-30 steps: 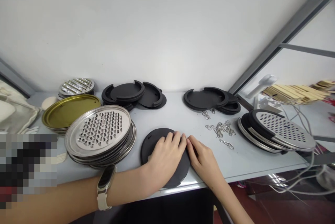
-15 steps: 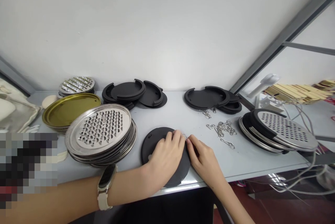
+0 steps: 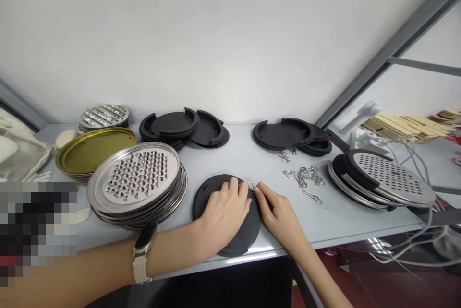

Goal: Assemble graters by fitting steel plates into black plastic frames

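A black round holder [image 3: 245,236] lies flat near the front edge of the shelf. My left hand [image 3: 226,207], with a watch on its wrist, rests across it with bent fingers pressing it down; the thumb is mostly hidden. At the holder's upper right edge my right hand [image 3: 279,209] pinches a small wire clip [image 3: 251,185], its loop showing between the two hands. The clip touches or nearly touches the rim; I cannot tell whether it passes through a hole. Several loose wire clips [image 3: 306,176] lie to the right.
Stacked metal grater discs [image 3: 140,176] stand at left, beside gold-coloured round lids [image 3: 99,149]. Black round holders [image 3: 176,125] lie at the back, and another group [image 3: 283,135] further right. Graters in black holders [image 3: 389,178] are piled at right, near white cables [image 3: 428,221].
The left fingers have drawn back slightly from the holder's right edge, away from the right hand. The clip's loop now shows more clearly at the right fingertips.
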A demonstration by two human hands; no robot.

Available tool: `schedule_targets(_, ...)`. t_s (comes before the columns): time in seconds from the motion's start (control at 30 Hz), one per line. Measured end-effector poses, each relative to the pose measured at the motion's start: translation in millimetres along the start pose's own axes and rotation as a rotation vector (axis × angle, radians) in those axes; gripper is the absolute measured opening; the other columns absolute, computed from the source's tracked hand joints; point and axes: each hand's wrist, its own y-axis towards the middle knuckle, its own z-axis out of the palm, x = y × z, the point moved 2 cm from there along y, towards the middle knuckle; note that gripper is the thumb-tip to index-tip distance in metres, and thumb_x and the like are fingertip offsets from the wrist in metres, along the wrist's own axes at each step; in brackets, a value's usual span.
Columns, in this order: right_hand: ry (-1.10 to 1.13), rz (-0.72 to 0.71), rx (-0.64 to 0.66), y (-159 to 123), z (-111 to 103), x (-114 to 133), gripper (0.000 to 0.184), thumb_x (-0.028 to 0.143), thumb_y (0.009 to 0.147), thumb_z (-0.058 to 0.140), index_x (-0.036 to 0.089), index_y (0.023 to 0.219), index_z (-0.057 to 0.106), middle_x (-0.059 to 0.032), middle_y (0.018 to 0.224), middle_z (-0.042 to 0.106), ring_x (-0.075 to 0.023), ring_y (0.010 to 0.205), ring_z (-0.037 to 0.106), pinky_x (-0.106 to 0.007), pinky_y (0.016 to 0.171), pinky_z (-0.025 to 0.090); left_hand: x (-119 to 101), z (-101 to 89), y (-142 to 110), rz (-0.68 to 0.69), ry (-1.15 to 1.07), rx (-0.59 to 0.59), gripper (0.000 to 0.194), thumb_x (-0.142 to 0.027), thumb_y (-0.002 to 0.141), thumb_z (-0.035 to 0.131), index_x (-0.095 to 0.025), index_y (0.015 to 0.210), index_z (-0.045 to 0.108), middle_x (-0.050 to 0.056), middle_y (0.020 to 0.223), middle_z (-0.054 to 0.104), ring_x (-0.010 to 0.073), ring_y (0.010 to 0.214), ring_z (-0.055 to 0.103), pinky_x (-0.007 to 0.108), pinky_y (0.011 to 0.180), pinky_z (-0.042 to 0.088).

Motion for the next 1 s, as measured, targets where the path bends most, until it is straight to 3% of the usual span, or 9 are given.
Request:
schedule_targets(0.3,-0.010,-0.038,0.029,0,-2,-5,0.032,0.031,0.098,0.035,0.023,0.067,0.034,0.0050,0.054,0.041,-0.0120,0.047,0.042,-0.023,0.050,0.032,2,-6.2,1,0.005,-0.044,0.023,0.020,-0.030,0.096,0.035,-0.017,0.098,0.050,0.006,0.080,0.058,0.0220,0.069,0.062,0.030,0.059,0.048)
schedule_targets(0.53,-0.050,-0.056,0.018,-3,-1,-5,0.030,0.029,0.099,0.033,0.022,0.070,0.035,0.0035,0.058,0.046,-0.0130,0.051,0.046,-0.024,0.052,0.033,5,-14.1,3,-0.012,-0.140,0.042,0.020,-0.031,0.095,0.034,-0.019,0.094,0.050,0.004,0.073,0.061,0.0230,0.064,0.063,0.032,0.056,0.048)
schedule_targets(1.0,-0.063,-0.065,0.010,-5,2,-5,0.029,0.031,0.101,0.031,0.022,0.073,0.035,0.0025,0.061,0.046,-0.0145,0.055,0.047,-0.025,0.056,0.033,5,-12.1,3,-0.010,-0.135,0.022,0.020,-0.031,0.094,0.034,-0.018,0.094,0.050,0.005,0.071,0.063,0.0248,0.062,0.064,0.034,0.055,0.049)
